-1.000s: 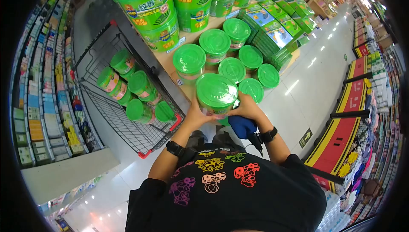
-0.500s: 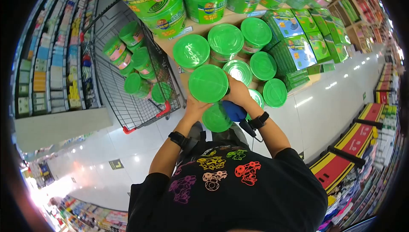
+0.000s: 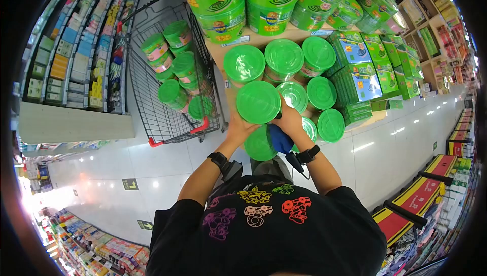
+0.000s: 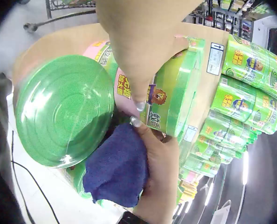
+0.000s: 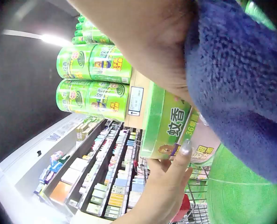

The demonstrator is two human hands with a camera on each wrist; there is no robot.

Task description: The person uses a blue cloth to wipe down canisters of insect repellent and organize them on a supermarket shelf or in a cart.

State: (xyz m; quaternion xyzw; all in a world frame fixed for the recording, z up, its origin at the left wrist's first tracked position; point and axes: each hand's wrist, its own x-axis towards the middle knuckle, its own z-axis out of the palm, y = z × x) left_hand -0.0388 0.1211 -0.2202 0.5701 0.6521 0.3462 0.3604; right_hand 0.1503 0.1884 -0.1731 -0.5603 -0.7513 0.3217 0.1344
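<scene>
Both hands grip a round mosquito coil tub [image 3: 258, 102] with a green lid, standing upright in front of the grouped tubs. My left hand [image 3: 242, 128] holds its left side; my right hand [image 3: 292, 122] holds the right. In the left wrist view, the thumbs nearly meet across the pink and green label of the tub [image 4: 168, 100]. A dark blue cloth [image 4: 117, 165] lies against the right hand and covers part of it. Close to the body, another green-lidded tub [image 3: 258, 144] sits below the held one, partly hidden by the cloth.
Several tubs [image 3: 284, 58] stand on a wooden display [image 3: 219, 53], with taller stacks [image 3: 220, 10] behind and green boxes [image 3: 362, 81] to the right. At left is a shopping cart [image 3: 152, 119] holding several tubs. Store shelves [image 3: 71, 48] line the aisle.
The held tub has moved down and away from the head, its lid looking smaller. Another tub's lid now shows beneath it. The view has turned, shifting the display and cart rightward.
</scene>
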